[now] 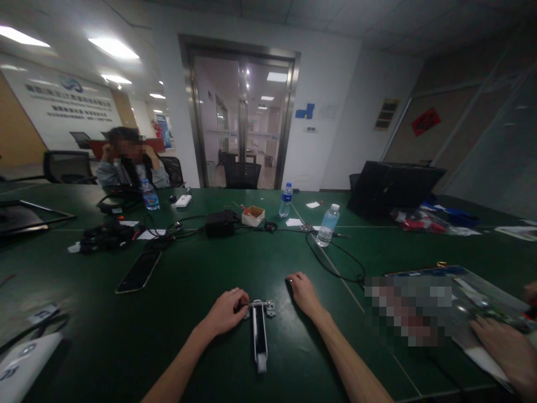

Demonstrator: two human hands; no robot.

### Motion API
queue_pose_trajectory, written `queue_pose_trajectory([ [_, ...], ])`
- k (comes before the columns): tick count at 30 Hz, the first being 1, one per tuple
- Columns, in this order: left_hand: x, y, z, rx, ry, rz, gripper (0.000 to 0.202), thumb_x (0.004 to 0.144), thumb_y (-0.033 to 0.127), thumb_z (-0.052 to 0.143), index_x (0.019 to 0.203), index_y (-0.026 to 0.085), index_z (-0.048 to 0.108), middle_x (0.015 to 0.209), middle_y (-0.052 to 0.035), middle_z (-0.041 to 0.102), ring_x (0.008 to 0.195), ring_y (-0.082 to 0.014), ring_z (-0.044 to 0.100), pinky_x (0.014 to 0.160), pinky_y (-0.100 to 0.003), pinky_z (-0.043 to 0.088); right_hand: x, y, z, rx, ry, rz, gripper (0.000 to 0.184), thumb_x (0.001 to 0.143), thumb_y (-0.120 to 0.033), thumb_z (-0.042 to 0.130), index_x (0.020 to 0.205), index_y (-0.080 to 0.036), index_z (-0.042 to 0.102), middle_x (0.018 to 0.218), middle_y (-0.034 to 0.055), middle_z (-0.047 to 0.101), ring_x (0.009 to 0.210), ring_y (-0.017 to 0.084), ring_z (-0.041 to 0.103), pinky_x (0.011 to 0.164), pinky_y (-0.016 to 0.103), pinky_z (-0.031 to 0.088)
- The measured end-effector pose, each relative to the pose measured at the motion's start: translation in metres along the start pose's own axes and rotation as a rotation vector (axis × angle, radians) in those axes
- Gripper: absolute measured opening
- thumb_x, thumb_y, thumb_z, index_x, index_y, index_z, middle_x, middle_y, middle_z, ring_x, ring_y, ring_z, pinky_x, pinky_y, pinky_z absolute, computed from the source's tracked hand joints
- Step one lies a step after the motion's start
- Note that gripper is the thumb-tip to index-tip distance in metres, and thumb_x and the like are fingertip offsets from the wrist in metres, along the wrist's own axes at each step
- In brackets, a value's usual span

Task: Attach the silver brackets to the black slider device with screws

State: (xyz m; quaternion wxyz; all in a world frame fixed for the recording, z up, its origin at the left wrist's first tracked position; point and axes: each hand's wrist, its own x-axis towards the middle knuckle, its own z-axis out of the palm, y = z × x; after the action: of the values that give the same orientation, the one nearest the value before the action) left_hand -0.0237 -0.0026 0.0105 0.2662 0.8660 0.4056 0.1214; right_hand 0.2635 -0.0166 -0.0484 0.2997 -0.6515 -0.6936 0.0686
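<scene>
A small metal hinge part (pixel 259 330) lies on the green table (pixel 201 313) right in front of me, with a long dark bar and a silver bracket at its far end. My left hand (pixel 225 311) is curled, its fingers pinched on the bracket end. My right hand (pixel 302 293) rests on the table just right of the part, fingers bent down onto the tabletop and holding nothing.
A phone (pixel 139 271) lies at the left. Cables, a black adapter (pixel 220 224), a small box (pixel 253 215) and water bottles (pixel 327 225) sit mid-table. Another person's hand (pixel 505 350) works on an opened laptop at the right. A seated person (pixel 128 159) is at the far left.
</scene>
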Motion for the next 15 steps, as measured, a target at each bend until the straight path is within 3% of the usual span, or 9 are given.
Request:
queue_pose_trajectory([
  [10,-0.006,-0.006,0.005,-0.049,0.079,0.032,0.020,0.087,0.026,0.052,0.105,0.019,0.058,0.097,-0.0024,0.058,0.080,-0.0167,0.054,0.072,-0.028,0.043,-0.011,-0.015,0.001,0.223,0.115,-0.045,0.023,0.095,-0.024,0.039,0.096,-0.019,0.061,0.094,0.0085,0.060,0.090,0.021,0.059,0.084,0.035,0.049],
  [15,-0.008,-0.006,0.006,-0.026,0.128,0.031,0.022,0.089,0.028,0.050,0.107,0.018,0.058,0.098,-0.0044,0.058,0.083,-0.0185,0.054,0.072,-0.030,0.044,-0.022,-0.029,-0.001,0.252,0.108,-0.059,0.025,0.096,-0.032,0.039,0.086,-0.019,0.058,0.088,0.0074,0.060,0.084,0.020,0.059,0.078,0.034,0.049],
])
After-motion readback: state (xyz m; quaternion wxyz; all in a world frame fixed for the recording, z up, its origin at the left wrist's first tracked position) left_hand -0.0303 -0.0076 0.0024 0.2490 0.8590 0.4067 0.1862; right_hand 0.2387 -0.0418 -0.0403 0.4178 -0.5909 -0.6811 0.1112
